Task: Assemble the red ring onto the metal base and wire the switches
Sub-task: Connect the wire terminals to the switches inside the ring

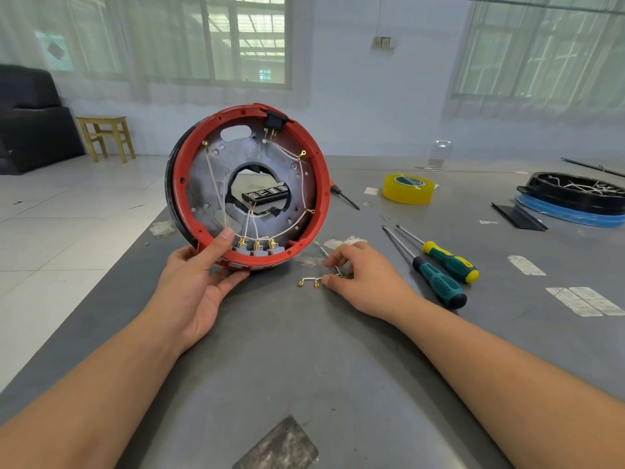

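Note:
The red ring (323, 184) sits around the grey metal base (203, 184), and the whole assembly stands on edge on the grey table, tilted toward me. Three grey switches (258, 250) with brass terminals line its lower rim, and white wires run across the base to a black socket (274, 120) at the top. My left hand (199, 275) grips the lower left rim, thumb on the inside. My right hand (358, 275) pinches a loose white wire (313, 280) with brass connectors that lies on the table.
Two green-and-yellow screwdrivers (439, 269) lie right of my right hand. A yellow tape roll (408, 189), a small black screwdriver (345, 197) and a black round part on a blue ring (575, 198) sit farther back. The table's left edge (101, 299) drops to the tiled floor.

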Demonstrator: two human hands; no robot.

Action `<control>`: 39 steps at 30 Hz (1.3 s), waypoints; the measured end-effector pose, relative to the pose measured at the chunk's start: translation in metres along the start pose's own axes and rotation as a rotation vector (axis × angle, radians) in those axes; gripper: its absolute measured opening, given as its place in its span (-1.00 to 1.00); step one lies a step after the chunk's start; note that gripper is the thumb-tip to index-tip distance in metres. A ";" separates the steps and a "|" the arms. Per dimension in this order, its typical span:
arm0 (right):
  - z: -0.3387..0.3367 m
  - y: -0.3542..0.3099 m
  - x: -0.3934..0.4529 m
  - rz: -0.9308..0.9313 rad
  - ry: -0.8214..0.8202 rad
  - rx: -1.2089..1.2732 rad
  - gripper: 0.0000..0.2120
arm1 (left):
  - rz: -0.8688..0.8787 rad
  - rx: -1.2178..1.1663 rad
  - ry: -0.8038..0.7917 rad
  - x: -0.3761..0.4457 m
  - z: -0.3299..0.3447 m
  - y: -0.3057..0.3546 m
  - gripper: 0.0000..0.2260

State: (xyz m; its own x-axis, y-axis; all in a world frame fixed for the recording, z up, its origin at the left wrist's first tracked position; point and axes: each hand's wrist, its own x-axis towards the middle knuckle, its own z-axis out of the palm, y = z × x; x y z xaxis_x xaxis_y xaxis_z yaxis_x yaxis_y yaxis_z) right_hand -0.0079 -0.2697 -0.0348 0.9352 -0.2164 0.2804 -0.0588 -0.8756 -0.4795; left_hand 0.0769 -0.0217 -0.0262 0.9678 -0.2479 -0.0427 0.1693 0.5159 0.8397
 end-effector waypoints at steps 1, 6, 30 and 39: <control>0.000 -0.001 -0.001 -0.012 0.008 0.009 -0.82 | -0.003 -0.002 -0.001 0.000 0.000 0.000 -0.20; 0.006 -0.017 -0.008 -0.127 0.004 -0.105 -0.68 | -0.014 -0.015 0.004 0.000 0.000 0.001 -0.18; 0.000 -0.020 -0.013 -0.299 -0.086 0.008 -0.89 | -0.011 -0.048 0.018 0.000 -0.001 0.001 -0.20; 0.002 -0.020 -0.011 -0.305 -0.144 0.007 -0.86 | -0.009 -0.055 0.006 0.003 -0.004 -0.001 -0.18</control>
State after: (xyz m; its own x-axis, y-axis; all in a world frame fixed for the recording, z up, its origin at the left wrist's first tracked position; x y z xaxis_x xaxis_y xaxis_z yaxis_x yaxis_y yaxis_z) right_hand -0.0167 -0.2492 -0.0305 0.9492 0.1185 0.2915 0.2329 -0.8874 -0.3977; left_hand 0.0804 -0.0199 -0.0290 0.9673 -0.2481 -0.0537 0.1880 0.5583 0.8081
